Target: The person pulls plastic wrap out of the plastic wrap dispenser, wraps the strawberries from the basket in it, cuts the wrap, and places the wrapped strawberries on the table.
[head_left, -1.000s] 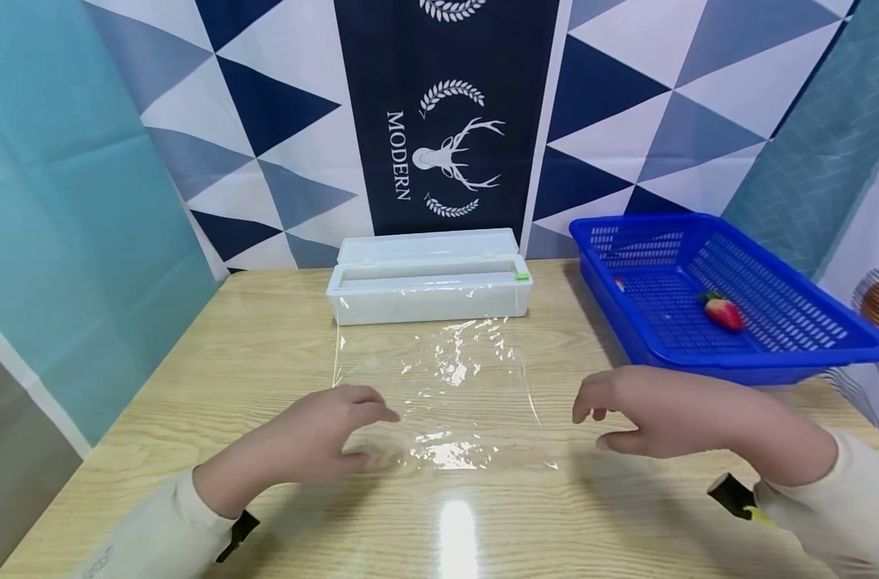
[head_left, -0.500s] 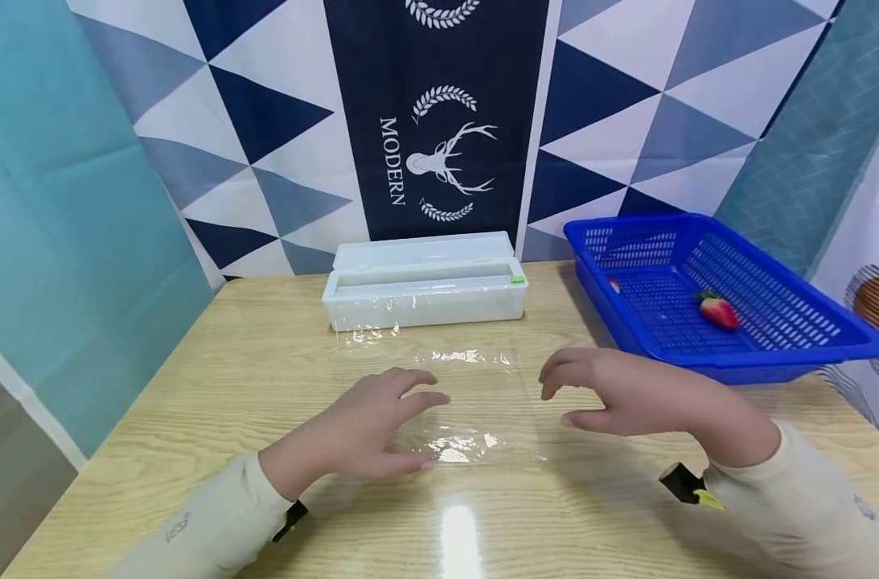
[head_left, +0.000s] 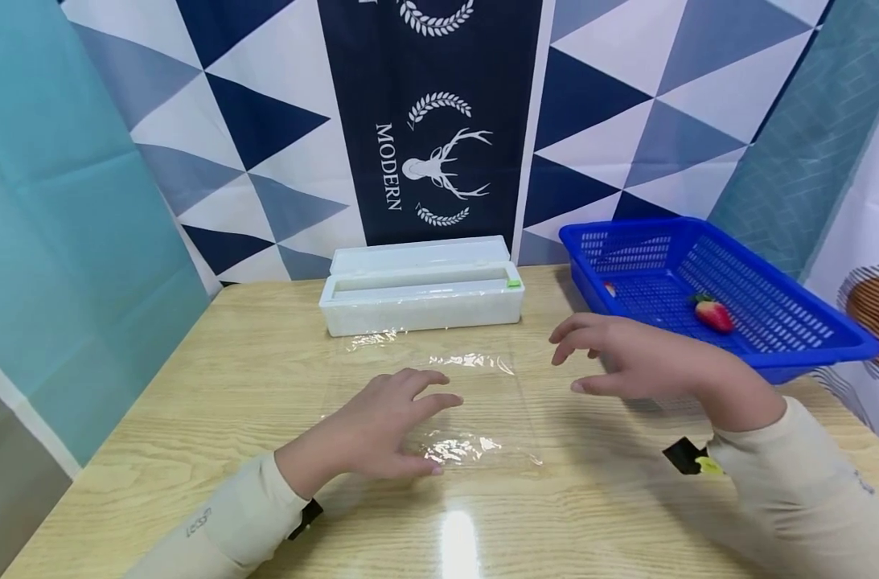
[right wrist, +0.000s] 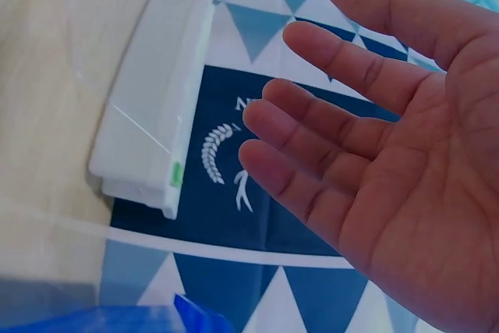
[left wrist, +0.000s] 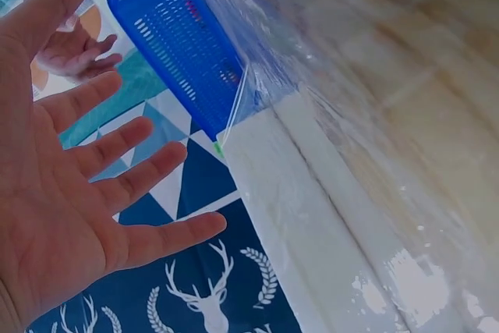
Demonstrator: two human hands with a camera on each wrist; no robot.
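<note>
A clear sheet of plastic wrap (head_left: 475, 402) stretches over the wooden table, from the front of a white wrap dispenser box (head_left: 425, 310) whose lid stands raised. Over the sheet's left part is my left hand (head_left: 392, 426), fingers spread and holding nothing; its palm and parted fingers (left wrist: 148, 181) fill the left wrist view. To the right of the sheet, near the basket, my right hand (head_left: 634, 358) hovers with relaxed fingers and nothing in it. A blue plastic basket (head_left: 815, 354) at the right has a red strawberry (head_left: 714, 314) inside.
A second red bit, partly hidden by the basket's left wall, shows inside the basket (right wrist: 101, 321). A patterned cloth (head_left: 265, 161) with a deer print hangs right behind the table (head_left: 193, 402). A green slider (head_left: 514, 283) sits at the dispenser's right end.
My left hand has moved right, over the sheet, its fingers spreading. The right hand first shifted left, then back right and up toward the basket. The view has tilted slightly.
</note>
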